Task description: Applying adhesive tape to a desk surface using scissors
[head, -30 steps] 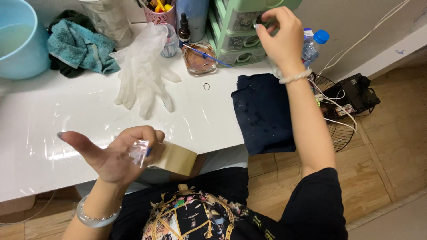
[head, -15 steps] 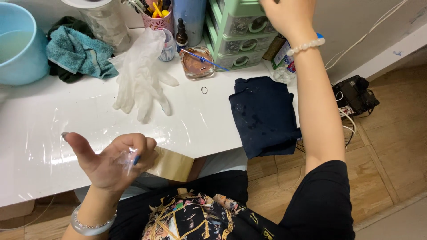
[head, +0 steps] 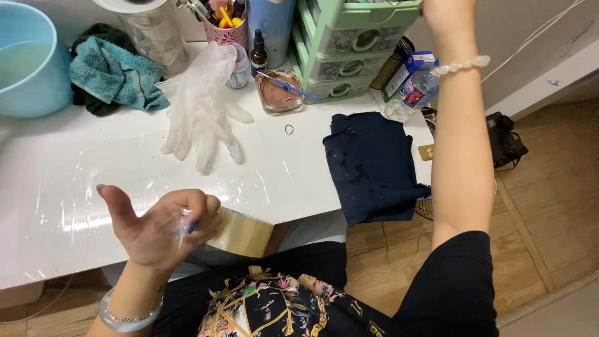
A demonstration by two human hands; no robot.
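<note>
My left hand (head: 156,231) is raised palm-up over the near edge of the white table (head: 68,187). Its fingers curl around a small clear plastic piece (head: 183,224) with something blue in it. A roll of brown tape (head: 242,233) sits just behind that hand at the table edge. My right hand (head: 444,14) reaches up to the top right corner of a green drawer unit (head: 349,43). Most of that hand is cut off by the top of the frame, so its fingers are hidden. A bead bracelet is on its wrist.
White gloves (head: 199,106) lie mid-table, with a small ring (head: 289,129) and a dark navy cloth (head: 371,165) to their right. A glass dish (head: 276,92), dropper bottle (head: 258,55), water bottle (head: 415,88), teal towel (head: 112,75) and blue basin (head: 28,62) line the back.
My right hand has moved up along the drawer unit and now sits partly out of frame. My left hand stays put with the clear piece.
</note>
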